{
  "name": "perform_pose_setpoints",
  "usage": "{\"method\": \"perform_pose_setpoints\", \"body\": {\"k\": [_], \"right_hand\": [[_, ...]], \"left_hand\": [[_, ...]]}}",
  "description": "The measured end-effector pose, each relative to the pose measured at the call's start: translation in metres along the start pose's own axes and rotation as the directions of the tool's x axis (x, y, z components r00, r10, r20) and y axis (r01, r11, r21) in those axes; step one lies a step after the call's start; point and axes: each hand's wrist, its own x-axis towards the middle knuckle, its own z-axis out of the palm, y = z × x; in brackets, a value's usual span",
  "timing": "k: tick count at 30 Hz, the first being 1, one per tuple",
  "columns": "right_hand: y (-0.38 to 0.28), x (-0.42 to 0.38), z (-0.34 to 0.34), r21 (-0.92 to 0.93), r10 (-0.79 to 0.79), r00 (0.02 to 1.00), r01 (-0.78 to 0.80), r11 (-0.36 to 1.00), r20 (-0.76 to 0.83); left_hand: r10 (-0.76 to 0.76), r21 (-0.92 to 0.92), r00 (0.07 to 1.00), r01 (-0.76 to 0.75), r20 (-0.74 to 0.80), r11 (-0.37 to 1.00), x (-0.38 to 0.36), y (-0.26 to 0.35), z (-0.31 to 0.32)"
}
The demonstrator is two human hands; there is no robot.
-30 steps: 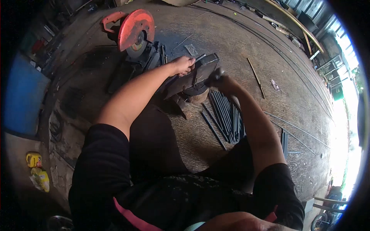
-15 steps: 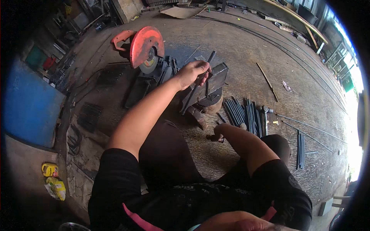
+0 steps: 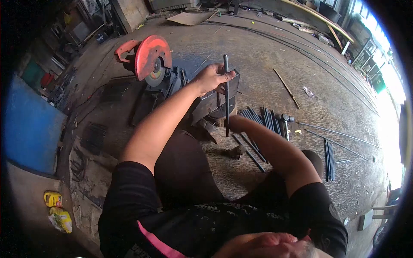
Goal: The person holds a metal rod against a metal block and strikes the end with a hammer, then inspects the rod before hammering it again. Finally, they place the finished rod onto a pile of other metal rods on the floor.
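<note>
My left hand (image 3: pixel 214 79) is closed on the upper part of a dark metal rod (image 3: pixel 227 103), held nearly upright in front of me. Near the rod's lower half, my right hand (image 3: pixel 231 124) is partly hidden; its fingers cannot be made out. Behind the hands stands a dark metal block (image 3: pixel 208 105) on a wooden stump. Several cut rods (image 3: pixel 270 121) lie on the floor to the right of the stump, and a hammer (image 3: pixel 285 124) rests beside them.
A red cut-off saw (image 3: pixel 150 58) stands at the left of the block. Another bundle of rods (image 3: pixel 330 161) and long thin bars (image 3: pixel 340 136) lie at the right. A blue panel (image 3: pixel 30 124) and yellow containers (image 3: pixel 53 199) are at the far left.
The rod has swung from slanted over the block to nearly upright, in my left hand. My right hand has moved up and left to the rod's lower part. The view has shifted slightly.
</note>
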Motion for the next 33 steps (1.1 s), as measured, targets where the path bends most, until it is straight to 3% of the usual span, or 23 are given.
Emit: {"method": "perform_pose_setpoints", "body": {"k": [1,3,4,6,10,12,14,17,21,23,24,30,33], "right_hand": [[0.009,-0.01,-0.018,0.048,0.116,0.972,-0.108,0.993,-0.207],[0.017,-0.05,-0.086,0.581,0.166,0.983,-0.088,0.809,-0.082],[0.016,-0.069,-0.103,0.575,0.175,0.981,-0.097,0.812,-0.082],[0.014,-0.102,-0.133,0.95,0.198,0.961,0.132,0.284,-0.193],[-0.025,-0.155,-0.16,0.915,0.268,0.928,0.147,0.375,-0.259],[-0.031,-0.157,-0.148,0.813,0.269,0.865,0.232,0.534,-0.423],[-0.039,-0.165,-0.147,0.842,0.321,0.865,0.189,0.505,-0.387],[-0.051,-0.174,-0.152,0.863,0.368,0.855,0.163,0.478,-0.365],[-0.053,-0.176,-0.152,0.828,0.267,0.879,0.214,0.518,-0.394],[-0.054,-0.173,-0.148,0.891,0.251,0.891,0.276,0.36,-0.378],[-0.055,-0.172,-0.148,0.892,0.249,0.891,0.28,0.356,-0.38],[-0.06,-0.179,-0.155,0.862,0.234,0.887,0.275,0.426,-0.399],[-0.059,-0.178,-0.154,0.83,0.269,0.871,0.235,0.506,-0.411]], "left_hand": [[0.007,-0.002,1.0,-0.007,0.003,1.0,0.001,0.001,0.002],[0.025,0.0,1.0,-0.025,0.014,1.0,0.005,0.003,0.005],[0.035,-0.004,0.999,-0.035,0.02,0.999,0.005,0.006,0.008],[0.108,-0.104,0.994,-0.105,0.027,0.989,0.004,0.014,0.016],[0.15,-0.224,0.989,-0.145,0.003,0.964,-0.004,0.04,0.035],[0.162,-0.378,0.987,-0.156,-0.015,0.913,-0.011,0.051,0.049],[0.181,-0.39,0.983,-0.173,-0.016,0.904,-0.017,0.058,0.057],[0.286,-0.582,0.958,-0.218,0.028,0.784,-0.022,0.064,0.057],[0.341,-0.573,0.939,-0.301,-0.04,0.762,-0.031,0.076,0.05],[0.363,-0.537,0.931,-0.325,-0.037,0.778,-0.034,0.077,0.047],[0.388,-0.505,0.921,-0.347,-0.027,0.79,-0.035,0.077,0.046],[0.49,-0.439,0.87,-0.462,-0.055,0.771,-0.035,0.073,0.037],[0.447,-0.396,0.884,-0.461,-0.134,0.794,-0.037,0.075,0.036]]}}
